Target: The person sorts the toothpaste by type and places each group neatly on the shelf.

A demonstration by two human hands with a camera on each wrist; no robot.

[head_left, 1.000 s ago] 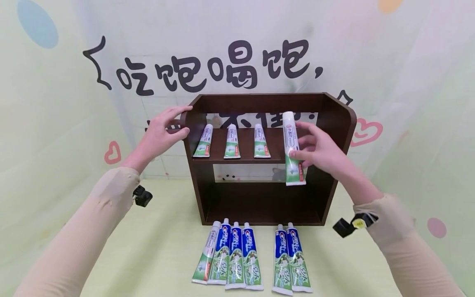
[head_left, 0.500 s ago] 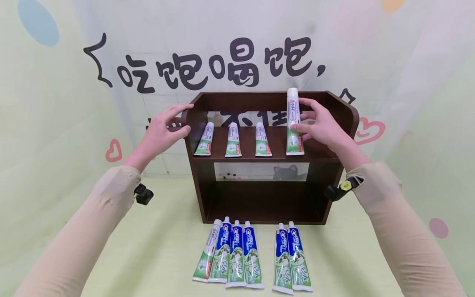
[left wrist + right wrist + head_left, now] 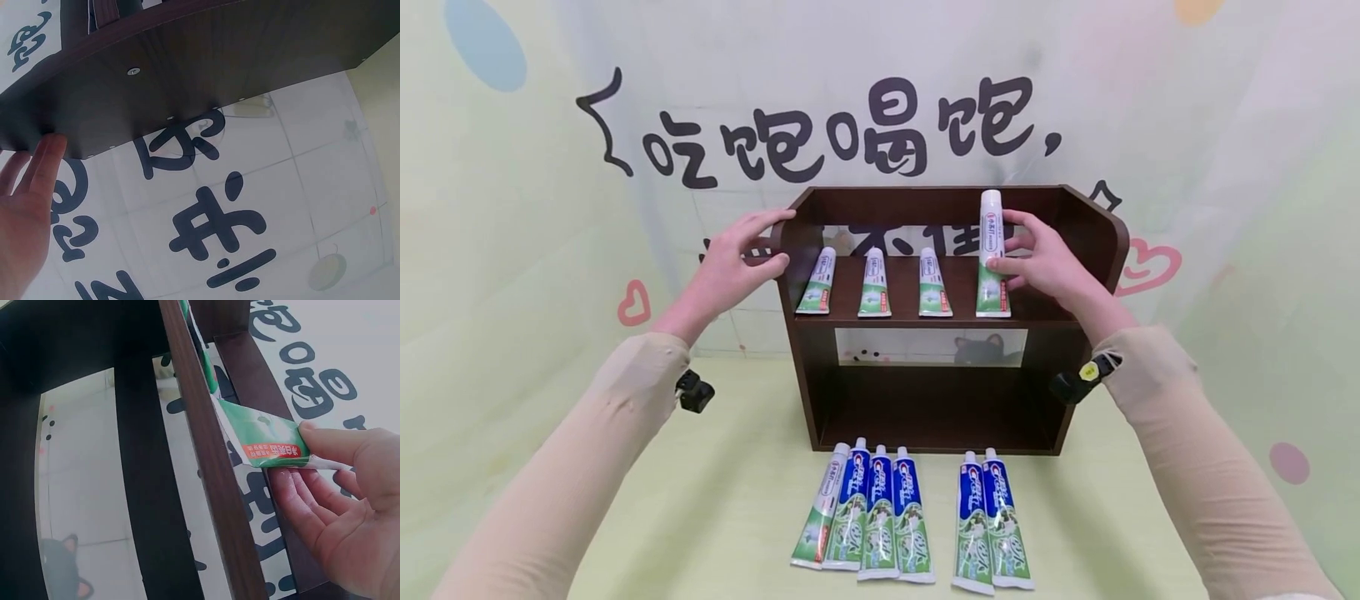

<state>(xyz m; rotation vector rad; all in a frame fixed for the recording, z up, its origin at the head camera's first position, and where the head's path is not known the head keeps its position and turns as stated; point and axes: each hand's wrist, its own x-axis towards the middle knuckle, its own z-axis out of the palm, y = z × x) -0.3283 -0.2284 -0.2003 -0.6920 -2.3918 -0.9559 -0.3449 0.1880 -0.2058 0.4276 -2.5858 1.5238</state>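
Note:
A dark brown two-tier shelf (image 3: 917, 193) stands on the table. My right hand (image 3: 1041, 254) pinches a white-and-green toothpaste tube (image 3: 992, 250) between thumb and fingers, white cap up, its flat crimped end right at the upper board's front edge. In the right wrist view, the thumb lies on the front of the tube (image 3: 269, 434) and the fingers are behind it. To its left, three similar toothpaste tubes (image 3: 875, 283) stand in a row on the upper board. My left hand (image 3: 730, 258) touches the shelf's left side panel, fingers fairly straight against its outer face (image 3: 144, 81).
In front of the shelf lie several blue-and-green toothpaste tubes (image 3: 880, 517), one white-and-green tube (image 3: 822, 508) beside them at the left. Two more blue-and-green tubes (image 3: 973, 525) lie to the right. A printed curtain (image 3: 880, 50) hangs behind; the table (image 3: 737, 500) is pale yellow-green.
My right hand has raised the toothpaste tube from in front of the shelf to the upper board, then lowered it slightly. The left hand has stayed at the side panel.

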